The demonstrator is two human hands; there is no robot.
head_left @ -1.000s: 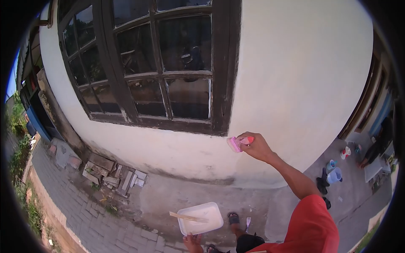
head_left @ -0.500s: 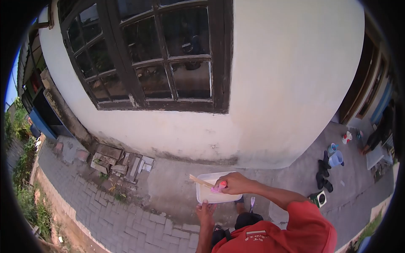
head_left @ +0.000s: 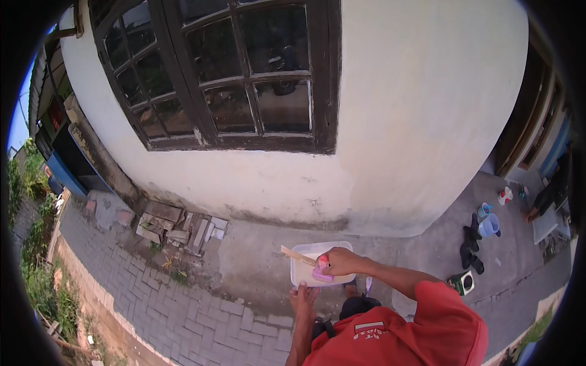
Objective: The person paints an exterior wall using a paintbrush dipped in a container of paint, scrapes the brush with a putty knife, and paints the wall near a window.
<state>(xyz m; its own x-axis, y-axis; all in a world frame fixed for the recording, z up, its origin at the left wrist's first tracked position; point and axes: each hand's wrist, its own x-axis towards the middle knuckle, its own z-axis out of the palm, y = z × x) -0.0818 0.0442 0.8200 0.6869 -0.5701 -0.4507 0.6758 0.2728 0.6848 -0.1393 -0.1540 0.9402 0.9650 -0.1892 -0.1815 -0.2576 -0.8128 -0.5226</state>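
Observation:
A white rectangular tray [head_left: 294, 271] with pale contents is in front of my body, above the concrete ground. My right hand [head_left: 337, 261] is closed on a pink tool [head_left: 321, 276] with a red-orange top, which sits over the tray. A light wooden stick [head_left: 296, 254] crosses the tray and sticks out past its left rim; its right end lies near the pink tool. My left hand [head_left: 303, 297] touches the tray's near left edge, its fingers wrapped at the rim.
A pale wall [head_left: 390, 152] with a dark window frame stands ahead. Bricks and boards [head_left: 174, 226] lie at its foot on the left. Dark shoes [head_left: 471, 241], a blue bucket [head_left: 488, 226], a green-white can [head_left: 462, 283] and a person's dark clothing [head_left: 551, 192] are at the right.
The pink tool has moved slightly toward me and right over the tray, with my right hand. The view has shifted, so the tray appears a little higher and further right.

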